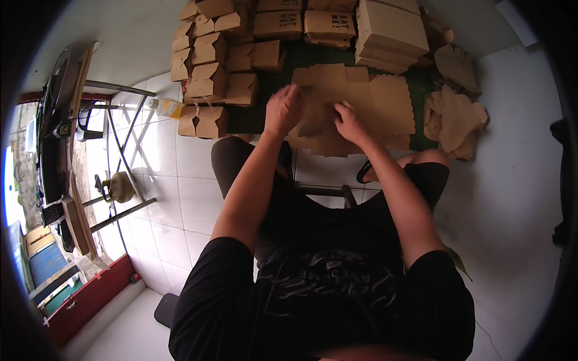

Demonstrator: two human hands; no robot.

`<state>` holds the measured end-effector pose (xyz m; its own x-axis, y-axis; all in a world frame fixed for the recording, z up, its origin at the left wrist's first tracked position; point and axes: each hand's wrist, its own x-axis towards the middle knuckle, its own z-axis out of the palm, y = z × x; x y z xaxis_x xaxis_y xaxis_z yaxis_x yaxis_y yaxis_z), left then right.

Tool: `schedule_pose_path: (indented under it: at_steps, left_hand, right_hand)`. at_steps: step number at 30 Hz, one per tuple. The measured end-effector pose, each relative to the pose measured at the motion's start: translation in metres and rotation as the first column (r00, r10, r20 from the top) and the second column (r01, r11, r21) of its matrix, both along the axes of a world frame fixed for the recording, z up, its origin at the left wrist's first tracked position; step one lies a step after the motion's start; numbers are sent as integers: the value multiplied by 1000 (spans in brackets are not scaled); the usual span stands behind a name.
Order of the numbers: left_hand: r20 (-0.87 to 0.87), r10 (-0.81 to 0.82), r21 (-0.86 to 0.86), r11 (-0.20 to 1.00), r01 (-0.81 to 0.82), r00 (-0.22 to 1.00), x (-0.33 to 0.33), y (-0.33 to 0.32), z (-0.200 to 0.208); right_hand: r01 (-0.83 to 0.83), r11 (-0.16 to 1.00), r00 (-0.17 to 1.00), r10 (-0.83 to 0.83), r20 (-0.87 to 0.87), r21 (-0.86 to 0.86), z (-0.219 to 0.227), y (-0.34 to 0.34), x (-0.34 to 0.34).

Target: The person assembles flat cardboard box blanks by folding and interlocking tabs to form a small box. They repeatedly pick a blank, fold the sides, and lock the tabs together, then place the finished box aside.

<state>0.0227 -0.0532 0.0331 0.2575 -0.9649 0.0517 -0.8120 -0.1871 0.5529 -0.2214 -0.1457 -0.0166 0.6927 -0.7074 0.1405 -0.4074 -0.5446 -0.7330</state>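
Flat brown cardboard box blank with a scalloped right edge [385, 105] lay directly ahead of the person, its longer axis running left to right beneath the hands. Those stood apart: the bare left hand [285, 110] was at its left edge, blurred, while the bare right hand [349, 122], fingers curled, was over its middle and nearer the scalloped side; whether either gripped the card, I could not tell. Around it showed a dark green surface [299, 57]. Folded brown cardboard boxes [208, 81] stood to the left, a tall pale-brown cardboard stack [391, 30] beyond, and loose brown cardboard pieces [454, 120] to the right.
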Motion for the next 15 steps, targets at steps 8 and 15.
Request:
schedule_pose_path:
  at_steps: [8,15]
  left_hand:
    - [164,-189,134,977,168,968,-10,14,5]
    - [156,-203,351,926,138,967,-6,-2,3]
  right_hand:
    - [-87,996,955,81,-287,-11,46,-73,39]
    - [-193,977,819,109,-563,-91,48,-109,75]
